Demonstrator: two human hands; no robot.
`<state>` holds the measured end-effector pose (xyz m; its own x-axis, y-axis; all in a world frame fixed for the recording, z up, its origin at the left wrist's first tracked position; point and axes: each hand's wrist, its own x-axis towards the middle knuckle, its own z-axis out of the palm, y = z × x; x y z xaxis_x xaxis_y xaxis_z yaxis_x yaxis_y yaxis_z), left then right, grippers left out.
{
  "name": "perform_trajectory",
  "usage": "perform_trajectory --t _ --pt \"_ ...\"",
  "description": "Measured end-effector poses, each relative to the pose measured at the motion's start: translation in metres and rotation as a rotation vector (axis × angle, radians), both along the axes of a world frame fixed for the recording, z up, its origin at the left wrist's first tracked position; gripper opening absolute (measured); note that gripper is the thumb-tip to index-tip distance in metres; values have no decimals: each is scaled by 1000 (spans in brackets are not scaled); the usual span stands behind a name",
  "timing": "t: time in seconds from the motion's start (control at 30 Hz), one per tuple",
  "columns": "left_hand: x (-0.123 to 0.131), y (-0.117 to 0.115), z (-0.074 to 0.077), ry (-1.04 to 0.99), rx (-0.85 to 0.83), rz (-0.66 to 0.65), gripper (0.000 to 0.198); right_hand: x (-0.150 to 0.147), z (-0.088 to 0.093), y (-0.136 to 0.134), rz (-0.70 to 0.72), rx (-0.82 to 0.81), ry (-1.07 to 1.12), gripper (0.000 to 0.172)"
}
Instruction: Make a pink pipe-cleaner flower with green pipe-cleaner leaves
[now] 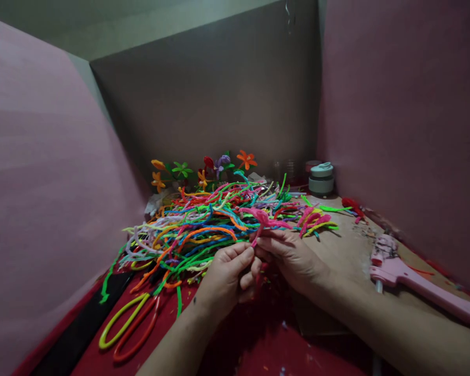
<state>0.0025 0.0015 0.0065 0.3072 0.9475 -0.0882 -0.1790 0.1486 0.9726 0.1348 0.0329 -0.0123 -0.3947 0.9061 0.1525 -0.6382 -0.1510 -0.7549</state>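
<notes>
A red-covered bench (278, 339) carries a wide pile of fuzzy wires (203, 235), with a row of fuzzy flowers (246, 159) on its far side. A pink glue gun (415, 283) lies at the right. Near the middle, fingers of the left hand (233, 271) and right hand (292, 258) pinch a small pink fuzzy piece (260, 218) by its narrow stem, just on the near side of the pile.
</notes>
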Motion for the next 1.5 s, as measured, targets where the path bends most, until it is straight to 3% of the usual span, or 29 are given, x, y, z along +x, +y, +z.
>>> perform_trajectory --t 0.2,0.3,0.4,0.57,0.73,0.87,1.33,1.5 --pt "6 -1 -12 661 590 358 18 -3 -2 -2 -99 45 9 7" --pt "5 0 -17 826 762 376 18 -4 -5 -1 -103 66 12 9" --pt "5 0 -16 838 807 360 19 -4 -7 0 -124 85 11 7" --pt "6 -1 -7 544 562 315 14 -2 -4 1 -161 20 -58 13" --pt "5 -2 1 200 193 213 13 -1 -2 0 -74 64 -61 19" --pt "2 -3 5 7 32 133 15 0 -2 0 -59 80 -90 17" --pt "-8 -1 7 -341 -151 -186 6 2 0 -1 46 59 2 12" --pt "-6 -3 9 -195 -49 -92 10 0 2 -4 -46 76 1 12"
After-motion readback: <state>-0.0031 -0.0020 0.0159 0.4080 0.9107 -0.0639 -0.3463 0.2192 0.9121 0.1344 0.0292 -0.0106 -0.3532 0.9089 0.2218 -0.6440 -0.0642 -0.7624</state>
